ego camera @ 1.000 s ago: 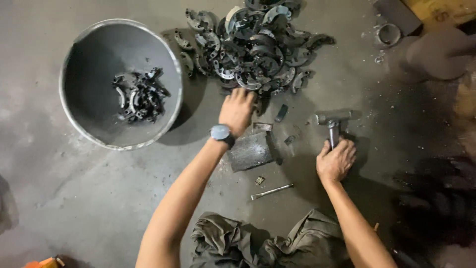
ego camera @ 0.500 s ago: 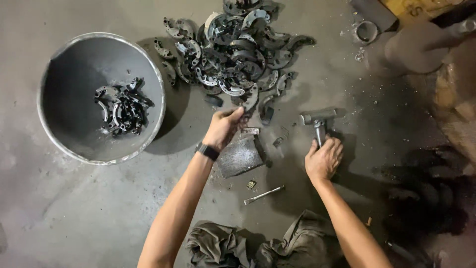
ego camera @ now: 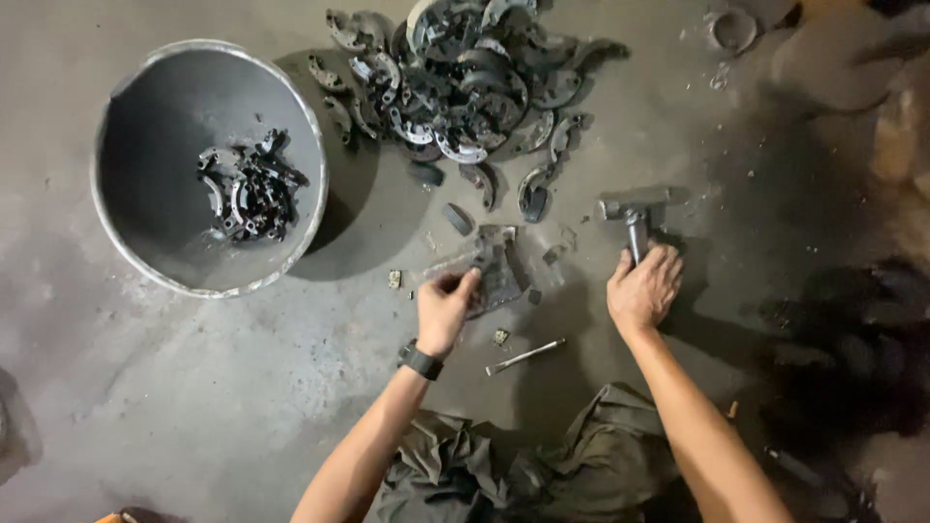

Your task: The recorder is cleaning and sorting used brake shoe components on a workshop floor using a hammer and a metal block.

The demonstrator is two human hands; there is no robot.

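Since a moment ago, my left hand [ego camera: 446, 308] has come back from the pile of curved metal pieces [ego camera: 455, 92] to the flat metal block [ego camera: 496, 271]. Its fingers pinch something small and dark at the block's edge. My right hand [ego camera: 642, 288] is wrapped tight around the hammer [ego camera: 635, 215], head resting on the floor. If I swing crooked, I could hit my fingers, or bits could fly. No packages or labels show, just a grey round bowl [ego camera: 208, 165] at my left, holding a few pieces.
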